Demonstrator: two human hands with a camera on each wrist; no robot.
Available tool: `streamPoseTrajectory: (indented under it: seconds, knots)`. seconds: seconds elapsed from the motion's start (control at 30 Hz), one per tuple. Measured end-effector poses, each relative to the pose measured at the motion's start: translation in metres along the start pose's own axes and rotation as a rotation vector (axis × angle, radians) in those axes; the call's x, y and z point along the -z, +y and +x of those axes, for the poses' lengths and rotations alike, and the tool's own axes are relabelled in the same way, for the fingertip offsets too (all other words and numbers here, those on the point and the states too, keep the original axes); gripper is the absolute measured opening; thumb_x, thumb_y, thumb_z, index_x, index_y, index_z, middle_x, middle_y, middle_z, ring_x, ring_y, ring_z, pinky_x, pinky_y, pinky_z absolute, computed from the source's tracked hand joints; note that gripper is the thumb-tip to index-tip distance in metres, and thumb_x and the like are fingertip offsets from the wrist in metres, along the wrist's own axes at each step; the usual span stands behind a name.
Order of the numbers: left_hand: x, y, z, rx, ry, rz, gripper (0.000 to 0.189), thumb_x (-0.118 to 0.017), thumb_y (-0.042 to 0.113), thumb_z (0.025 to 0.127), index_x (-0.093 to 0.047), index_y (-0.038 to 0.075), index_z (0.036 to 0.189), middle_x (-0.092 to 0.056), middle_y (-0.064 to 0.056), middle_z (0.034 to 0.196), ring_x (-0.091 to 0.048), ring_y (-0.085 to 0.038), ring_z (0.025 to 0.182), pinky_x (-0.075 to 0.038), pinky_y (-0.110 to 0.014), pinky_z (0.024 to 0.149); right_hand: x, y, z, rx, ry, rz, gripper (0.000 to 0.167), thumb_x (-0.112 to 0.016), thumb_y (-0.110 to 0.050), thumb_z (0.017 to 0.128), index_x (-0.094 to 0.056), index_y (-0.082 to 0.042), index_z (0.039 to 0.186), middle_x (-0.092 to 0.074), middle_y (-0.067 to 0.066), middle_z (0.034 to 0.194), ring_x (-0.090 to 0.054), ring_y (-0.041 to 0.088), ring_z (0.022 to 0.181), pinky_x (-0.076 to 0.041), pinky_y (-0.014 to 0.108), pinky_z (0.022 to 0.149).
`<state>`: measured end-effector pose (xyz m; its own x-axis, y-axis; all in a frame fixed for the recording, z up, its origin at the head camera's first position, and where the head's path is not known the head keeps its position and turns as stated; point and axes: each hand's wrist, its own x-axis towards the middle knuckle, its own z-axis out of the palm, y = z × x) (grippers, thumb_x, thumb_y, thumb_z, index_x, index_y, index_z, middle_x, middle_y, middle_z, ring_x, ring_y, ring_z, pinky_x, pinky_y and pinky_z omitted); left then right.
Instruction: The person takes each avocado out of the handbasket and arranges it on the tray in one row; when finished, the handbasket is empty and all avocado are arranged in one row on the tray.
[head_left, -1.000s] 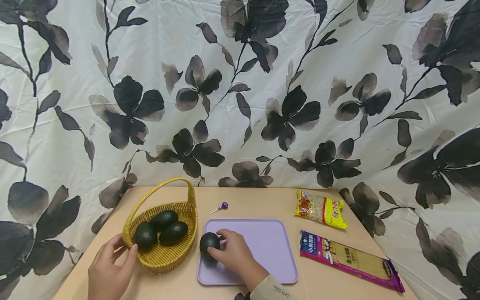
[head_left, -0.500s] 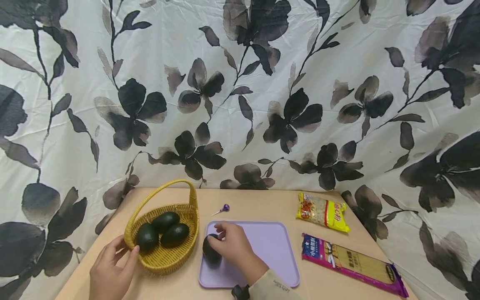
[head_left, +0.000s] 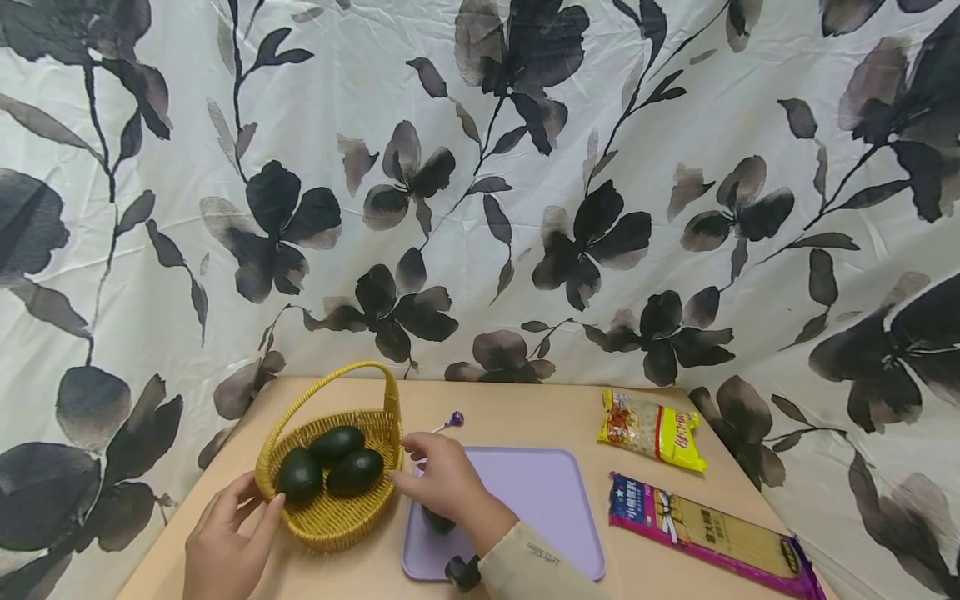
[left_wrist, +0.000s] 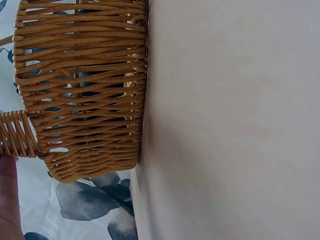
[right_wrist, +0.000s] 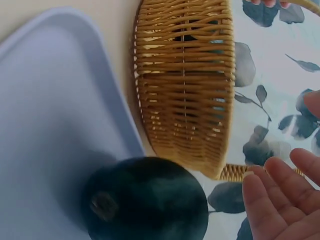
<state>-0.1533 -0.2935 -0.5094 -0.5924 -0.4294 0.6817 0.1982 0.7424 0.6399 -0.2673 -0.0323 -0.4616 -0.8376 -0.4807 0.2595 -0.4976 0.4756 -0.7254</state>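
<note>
A yellow wicker basket (head_left: 330,529) with a tall arched handle stands at the left of the table and holds several avocados (head_left: 356,472). My left hand (head_left: 234,533) grips its left side, thumb and fingers at the rim by the handle base. On the basket's other side is my right hand (head_left: 444,482), fingers apart with nothing between them, the tips close to the rim at the handle's other base. Another avocado (right_wrist: 150,200) rests on the lilac tray (head_left: 543,508); in the head view my right hand covers most of it.
Behind the tray lies a purple-headed lollipop (head_left: 454,419), its stick partly behind my right hand. To the right are a yellow food bag (head_left: 651,429) and a long pack of noodles (head_left: 712,533). A floral cloth (head_left: 495,250) hangs along the table's back edge.
My right hand tilted the avocado on the tray, then let go of it and moved left and up to the basket's right rim. My left hand stays at the basket.
</note>
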Motion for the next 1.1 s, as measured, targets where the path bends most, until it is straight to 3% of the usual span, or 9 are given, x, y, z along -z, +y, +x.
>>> streamPoseTrajectory:
  seconds: [0.13,0.37,0.57,0.83,1.1]
  knots:
    - [-0.001,0.0,0.001,-0.001,-0.007,-0.015,0.054,-0.085,-0.011,0.075,-0.064,-0.005,0.125,-0.067,-0.012,0.109,-0.047,0.024,0.106,-0.046,0.005,0.089,-0.006,-0.007,0.008,0.011,-0.038,-0.074,0.05,-0.081,-0.037,0.087,-0.069,-0.015,0.129,-0.071,0.0,0.126,-0.07,0.018,0.109,-0.062,0.023,0.091]
    - [-0.002,0.002,0.003,-0.003,-0.023,-0.012,0.054,-0.085,-0.01,0.075,-0.064,-0.003,0.125,-0.067,-0.012,0.111,-0.046,0.025,0.107,-0.047,0.005,0.089,-0.016,-0.014,0.024,0.018,-0.104,-0.115,0.059,-0.083,-0.04,0.086,-0.064,-0.018,0.137,-0.066,-0.008,0.135,-0.057,0.011,0.13,-0.052,0.028,0.113]
    - [-0.002,0.003,0.003,0.002,-0.01,-0.03,0.055,-0.086,-0.011,0.074,-0.065,-0.004,0.124,-0.067,-0.01,0.108,-0.048,0.023,0.105,-0.047,0.005,0.088,-0.027,-0.018,0.038,0.032,-0.154,-0.134,0.059,-0.085,-0.039,0.084,-0.065,-0.02,0.137,-0.064,-0.011,0.136,-0.056,0.008,0.13,-0.052,0.024,0.111]
    - [-0.002,-0.005,0.0,0.003,0.021,-0.036,0.056,-0.086,-0.014,0.071,-0.066,-0.003,0.122,-0.059,0.013,0.108,-0.051,0.021,0.103,-0.049,0.004,0.088,-0.045,-0.018,0.053,0.109,-0.22,-0.273,0.058,-0.084,-0.04,0.085,-0.064,-0.022,0.137,-0.066,-0.011,0.133,-0.058,0.004,0.125,-0.05,0.015,0.106]
    - [0.0,-0.003,0.001,0.042,-0.015,0.005,0.055,-0.087,-0.01,0.073,-0.065,-0.003,0.123,-0.067,-0.009,0.108,-0.048,0.021,0.103,-0.046,0.007,0.087,-0.055,-0.018,0.06,0.111,-0.274,-0.417,0.063,-0.086,-0.04,0.081,-0.063,-0.025,0.138,-0.065,-0.01,0.133,-0.058,0.004,0.124,-0.051,0.016,0.106]
